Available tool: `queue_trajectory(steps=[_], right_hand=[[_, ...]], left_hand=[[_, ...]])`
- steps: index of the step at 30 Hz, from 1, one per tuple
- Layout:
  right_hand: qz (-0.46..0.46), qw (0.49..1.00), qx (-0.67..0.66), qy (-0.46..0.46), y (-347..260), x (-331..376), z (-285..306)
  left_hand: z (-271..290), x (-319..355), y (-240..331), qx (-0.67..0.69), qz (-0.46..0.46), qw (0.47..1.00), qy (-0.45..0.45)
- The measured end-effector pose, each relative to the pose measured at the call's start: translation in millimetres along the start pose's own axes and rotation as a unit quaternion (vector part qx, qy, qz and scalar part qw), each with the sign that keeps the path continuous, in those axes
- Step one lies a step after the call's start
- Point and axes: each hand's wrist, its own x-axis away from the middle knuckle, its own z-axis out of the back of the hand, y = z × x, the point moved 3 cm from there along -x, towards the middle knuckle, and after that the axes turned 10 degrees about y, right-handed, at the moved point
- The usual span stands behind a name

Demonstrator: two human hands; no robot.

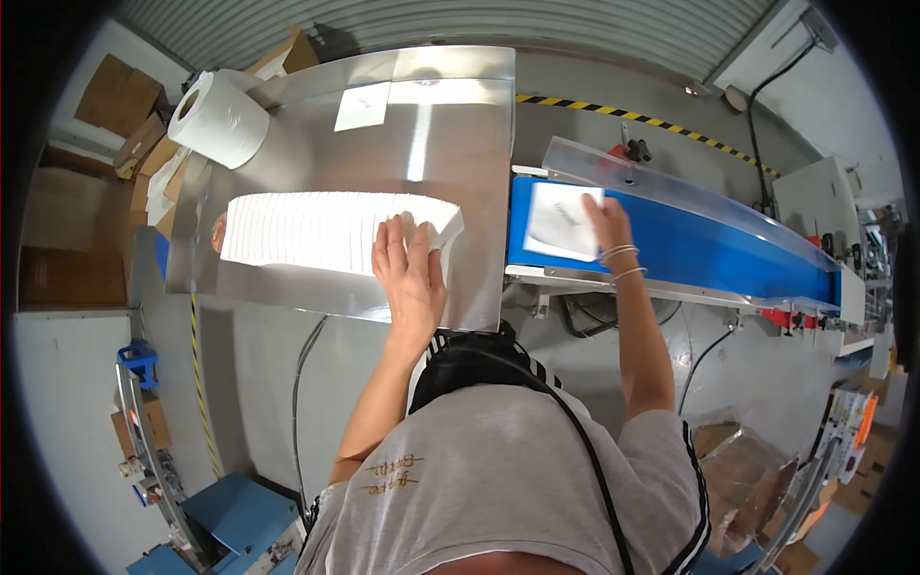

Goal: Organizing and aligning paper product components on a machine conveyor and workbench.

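Your left hand (410, 273) lies flat, fingers spread, on the near end of a fanned row of white sheets (326, 233) spread across the steel bench (450, 144). It presses on the row and clamps nothing. Your right hand (606, 218) rests fingertips-down on a single white sheet (561, 220) lying on the blue belt (690, 244), just right of the bench edge. Whether those fingers pinch the sheet or only press it cannot be told.

Judged from this layout, the step in hand is laying one sheet on the belt while the other hand readies the next.

- Set the sheet flat and square to the belt edges; press down lightly, then lift the right hand straight up so the sheet does not skew.
- Keep the sheet clear of the transparent guard rail (671, 182) on the far side of the right hand.
- With the left hand, slide only the top sheet off the fan; hold the rest of the row steady so it does not spread or buckle.

A paper roll (218, 120) stands well to the left of the left hand, and a loose slip (362, 105) lies beyond it.
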Motion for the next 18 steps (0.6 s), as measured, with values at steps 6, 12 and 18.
queue_trajectory(steps=[6, 12, 18], right_hand=[[0.177, 0.85, 0.419, 0.266, -20.5, 9.7, 45.0], [0.227, 0.945, -0.049, -0.233, -113.5, 60.7, -41.3], [0.417, 0.864, -0.048, -0.279, -123.5, 71.1, -91.4]], left_hand=[[0.2, 1.3, -0.8, -0.005, -0.021, 0.999, 0.027], [1.0, 1.8, 0.0, 0.031, -0.014, 0.999, 0.018], [10.7, -8.3, 5.8, 0.025, 0.003, 1.0, -0.018]])
